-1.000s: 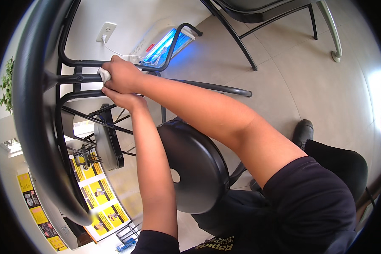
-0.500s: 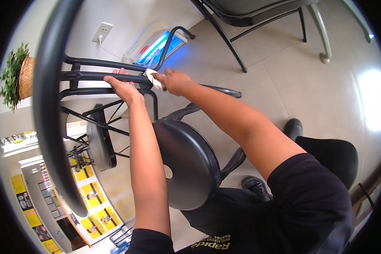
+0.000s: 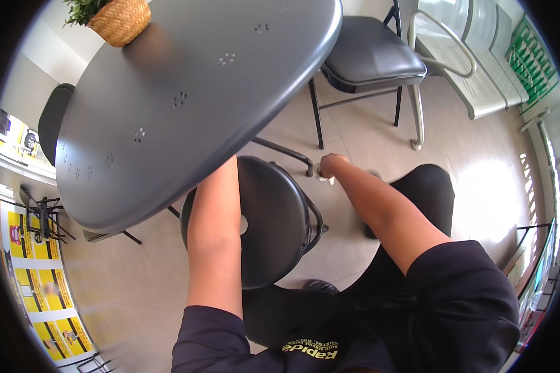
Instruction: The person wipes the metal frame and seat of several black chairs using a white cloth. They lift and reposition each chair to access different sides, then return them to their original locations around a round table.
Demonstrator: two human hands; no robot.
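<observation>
Two bare arms extend forward from dark sleeves (image 3: 457, 270). The left forearm (image 3: 214, 239) runs nearly straight ahead across the round black stool (image 3: 274, 217) and passes beneath the rim of the dark grey oval-looking worktop (image 3: 193, 74); its hand is hidden there, so I cannot tell whether it grips anything. The right arm (image 3: 389, 214) slants forward and inward, low over the tiled floor (image 3: 149, 280), its hand (image 3: 334, 164) bunched around a white cloth (image 3: 325, 179), whose edges poke out below the fingers. Cloth and hand sit just beside the end of a black tubular table leg (image 3: 285, 153).
</observation>
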